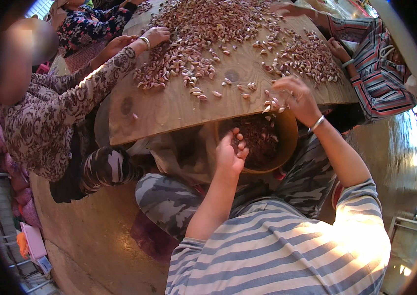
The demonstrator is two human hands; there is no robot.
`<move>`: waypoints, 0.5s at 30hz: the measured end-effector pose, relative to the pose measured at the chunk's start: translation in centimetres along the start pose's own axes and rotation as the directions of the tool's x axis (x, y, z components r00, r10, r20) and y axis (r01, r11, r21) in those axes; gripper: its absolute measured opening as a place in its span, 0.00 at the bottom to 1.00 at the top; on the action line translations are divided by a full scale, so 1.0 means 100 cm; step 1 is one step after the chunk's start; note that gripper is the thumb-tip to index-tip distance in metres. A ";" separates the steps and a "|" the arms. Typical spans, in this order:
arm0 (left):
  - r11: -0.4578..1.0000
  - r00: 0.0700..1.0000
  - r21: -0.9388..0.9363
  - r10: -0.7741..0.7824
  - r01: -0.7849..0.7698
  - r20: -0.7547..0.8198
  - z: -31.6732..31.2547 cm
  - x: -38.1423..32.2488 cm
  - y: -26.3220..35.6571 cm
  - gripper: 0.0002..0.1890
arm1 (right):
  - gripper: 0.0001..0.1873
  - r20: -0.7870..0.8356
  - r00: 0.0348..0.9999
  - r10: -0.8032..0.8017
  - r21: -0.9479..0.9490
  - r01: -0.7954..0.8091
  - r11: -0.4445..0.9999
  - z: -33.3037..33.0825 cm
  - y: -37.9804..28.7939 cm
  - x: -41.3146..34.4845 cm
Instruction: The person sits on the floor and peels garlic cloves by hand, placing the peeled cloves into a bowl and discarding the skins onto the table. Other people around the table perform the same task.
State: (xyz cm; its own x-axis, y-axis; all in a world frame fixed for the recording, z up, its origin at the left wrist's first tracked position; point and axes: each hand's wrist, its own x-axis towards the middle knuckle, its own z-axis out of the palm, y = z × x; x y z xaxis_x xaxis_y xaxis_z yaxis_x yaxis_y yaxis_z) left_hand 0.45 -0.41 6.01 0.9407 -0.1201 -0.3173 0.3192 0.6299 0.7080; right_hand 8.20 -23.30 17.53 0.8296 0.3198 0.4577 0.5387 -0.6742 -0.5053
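Observation:
Over the bucket [291,140], my left hand [232,151] is turned palm up with its fingers curled; whether anything lies in it cannot be told. My right hand [297,97], a metal bangle [316,124] at its wrist, is above the table's near edge, slightly blurred. Garlic cloves [270,105] are beside its fingertips, some of them over the edge above the bucket. Dark reddish bits and a few cloves lie inside the bucket. A large heap of unpeeled garlic cloves [208,22] covers the far part of the wooden table [164,114], and a smaller heap [309,55] lies at the right.
Two people sit at the left; the nearer one's hand [157,36] touches the heap. Another person in a striped sleeve [374,73] sits at the right. A pale sack [164,151] hangs below the table edge. Net bags [18,177] and a pink container [33,239] stand far left.

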 end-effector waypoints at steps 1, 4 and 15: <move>0.997 1.000 0.074 0.029 -0.029 0.003 0.001 -0.002 0.001 0.07 | 0.12 -0.059 0.998 0.011 -0.065 -0.015 0.998 0.001 0.008 0.003; 0.998 0.998 0.028 -0.053 0.054 -0.023 0.005 -0.002 0.005 0.08 | 0.18 -0.164 0.983 0.086 -0.225 -0.122 0.967 0.015 0.027 0.012; 0.996 0.999 0.087 -0.017 0.014 0.035 -0.001 -0.001 -0.001 0.08 | 0.18 0.063 0.989 -0.136 -0.008 0.137 0.991 0.065 -0.008 0.030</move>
State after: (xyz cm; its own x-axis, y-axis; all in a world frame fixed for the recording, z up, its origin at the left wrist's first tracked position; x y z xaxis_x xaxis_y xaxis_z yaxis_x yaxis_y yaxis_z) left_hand 0.34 -0.38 5.87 0.9386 -0.1576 -0.3069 0.3410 0.5594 0.7555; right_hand 11.21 -17.50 14.52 0.7563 0.4498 0.4751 0.6458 -0.6296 -0.4319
